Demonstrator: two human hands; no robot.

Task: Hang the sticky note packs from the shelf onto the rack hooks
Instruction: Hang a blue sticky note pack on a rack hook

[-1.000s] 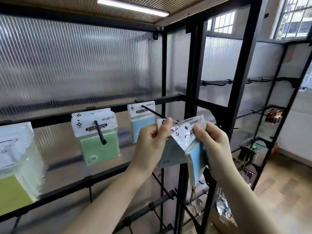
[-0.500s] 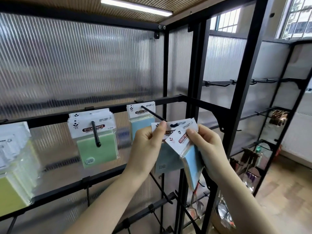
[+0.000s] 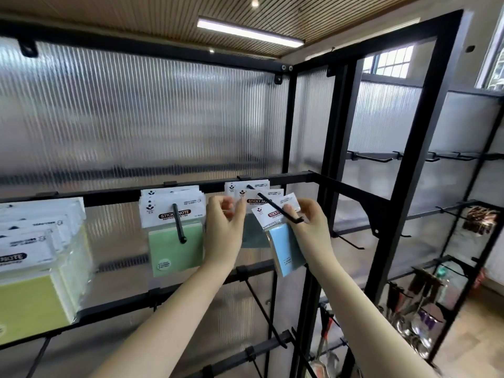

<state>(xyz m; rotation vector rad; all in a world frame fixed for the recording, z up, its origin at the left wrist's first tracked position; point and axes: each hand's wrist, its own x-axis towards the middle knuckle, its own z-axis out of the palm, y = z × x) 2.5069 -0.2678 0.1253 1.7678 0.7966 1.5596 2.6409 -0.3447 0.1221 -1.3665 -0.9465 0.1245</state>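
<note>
1. Blue sticky note pack [image 3: 286,248] was off the hook [image 3: 272,207] before; now its white card top is on the hook.
2. Left hand [image 3: 225,227] has its fingers curled by another hung pack [image 3: 255,214]; I cannot tell if it grips it.
3. Right hand [image 3: 311,227] pinches the blue pack's card top.

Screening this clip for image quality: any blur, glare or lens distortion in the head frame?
Head view: wide-angle bending bows the black rack frame; left hand slightly motion-smeared; ceiling light and window blow out; yellow packs at the left edge are soft.
</note>
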